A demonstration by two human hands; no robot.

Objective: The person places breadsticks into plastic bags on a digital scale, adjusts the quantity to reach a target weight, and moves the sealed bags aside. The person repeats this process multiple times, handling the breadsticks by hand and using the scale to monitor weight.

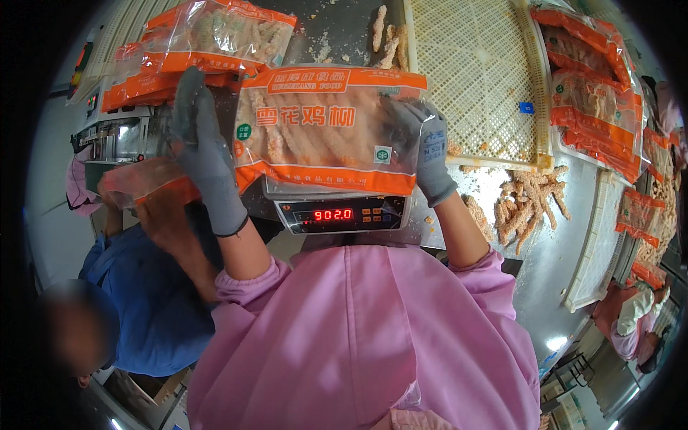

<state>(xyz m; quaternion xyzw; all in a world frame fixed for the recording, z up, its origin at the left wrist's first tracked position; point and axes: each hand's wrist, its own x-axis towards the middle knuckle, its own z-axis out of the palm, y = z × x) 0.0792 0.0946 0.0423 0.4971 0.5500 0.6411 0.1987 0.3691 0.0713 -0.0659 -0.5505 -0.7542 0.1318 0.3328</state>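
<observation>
A filled clear-and-orange plastic bag (322, 131) of breaded chicken strips rests above the plate of a digital scale (344, 215), whose display shows lit red digits. My right hand (430, 145), in a grey coated glove, grips the bag's right end; its fingers show dark through clear film, and I cannot tell whether they are inside the bag. At the bag's left edge, my gloved left hand (207, 145) is upright with fingers extended and holds nothing. Loose breaded strips (529, 204) lie on the steel table (543, 263) at right.
Filled bags (215, 37) are piled at the upper left. A yellowish mesh tray (473, 80) stands at upper right, with more bags (596, 102) beyond it. At left, a co-worker in blue (156, 301) handles a bag (150, 183) close to my left arm. Another person (634, 322) is at far right.
</observation>
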